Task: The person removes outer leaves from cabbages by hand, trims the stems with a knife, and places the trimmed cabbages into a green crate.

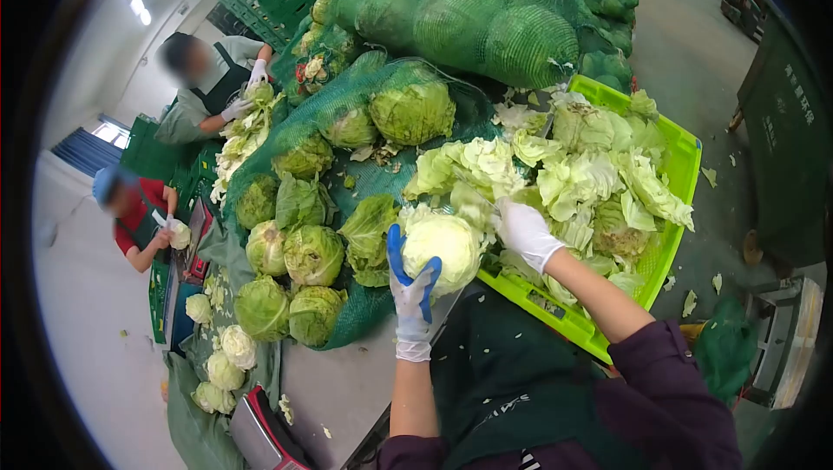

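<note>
My left hand (411, 293), in a white glove with blue on the fingers, cups a pale peeled cabbage (442, 253) from its left side and below. Just right of that head is my right hand (527, 234) in a white glove, fingers closed at the edge of a blurred cabbage leaf (471, 204). The fingertips are partly hidden among pale leaves. A bright green crate (688, 177) to the right is heaped with stripped leaves (573, 170). Untrimmed cabbages (313, 255) sit on green netting (373, 177) at my left.
Full net sacks of cabbages (486, 23) are stacked at the back. Peeled heads (225, 369) lie at the left near a red-edged scale (271, 435). Two people (213, 79) work on the far left. A dark green bin (785, 136) stands at right; leaf scraps litter the floor.
</note>
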`<state>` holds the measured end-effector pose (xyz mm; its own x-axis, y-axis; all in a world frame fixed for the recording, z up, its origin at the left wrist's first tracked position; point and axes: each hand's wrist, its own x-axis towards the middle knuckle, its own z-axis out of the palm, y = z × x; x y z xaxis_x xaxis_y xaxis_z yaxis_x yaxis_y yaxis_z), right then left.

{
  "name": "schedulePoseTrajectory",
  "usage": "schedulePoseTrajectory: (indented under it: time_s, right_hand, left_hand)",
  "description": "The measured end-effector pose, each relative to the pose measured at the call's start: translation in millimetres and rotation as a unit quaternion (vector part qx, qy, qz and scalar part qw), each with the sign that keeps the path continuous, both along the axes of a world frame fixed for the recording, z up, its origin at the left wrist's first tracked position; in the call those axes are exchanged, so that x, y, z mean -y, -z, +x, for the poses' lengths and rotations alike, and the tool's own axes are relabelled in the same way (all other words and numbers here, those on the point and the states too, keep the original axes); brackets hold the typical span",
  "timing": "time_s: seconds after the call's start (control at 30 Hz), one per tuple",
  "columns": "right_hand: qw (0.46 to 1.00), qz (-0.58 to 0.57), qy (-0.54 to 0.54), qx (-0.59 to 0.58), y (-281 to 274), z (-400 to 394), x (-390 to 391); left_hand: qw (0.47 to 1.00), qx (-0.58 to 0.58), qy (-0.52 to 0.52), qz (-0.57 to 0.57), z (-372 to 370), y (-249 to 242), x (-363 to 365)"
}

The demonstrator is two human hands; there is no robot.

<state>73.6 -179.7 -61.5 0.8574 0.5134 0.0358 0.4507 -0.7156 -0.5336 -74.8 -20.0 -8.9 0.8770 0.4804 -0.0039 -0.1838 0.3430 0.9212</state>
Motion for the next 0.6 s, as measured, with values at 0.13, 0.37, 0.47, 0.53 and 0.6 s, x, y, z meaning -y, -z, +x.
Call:
schedulePoseTrajectory:
  time_s: [0.13, 0.37, 0.47, 0.53, 0.6]
  right_hand:
    - [0.956, 0.209, -0.049, -0.202, -40, -7, -8]
    - [0.986, 0.091, -0.055, -0.128, -53, -11, -28]
    - [0.973, 0.213, -0.03, -0.087, -29, 3, -23]
    - [0.984, 0.154, -0.004, -0.084, -2, 30, -13]
    - [0.987, 0.148, 0.008, -0.062, 9, 39, -8]
  left_hand:
    - [0.996, 0.012, -0.015, 0.084, 8, -2, 4]
    - [0.88, 0.029, -0.011, 0.474, 42, 23, 1]
    - [0.801, 0.018, -0.03, 0.598, 41, 17, -1]
    - [0.835, 0.027, -0.015, 0.549, 40, 22, -6]
    - [0.865, 0.041, -0.005, 0.5, 41, 18, -10]
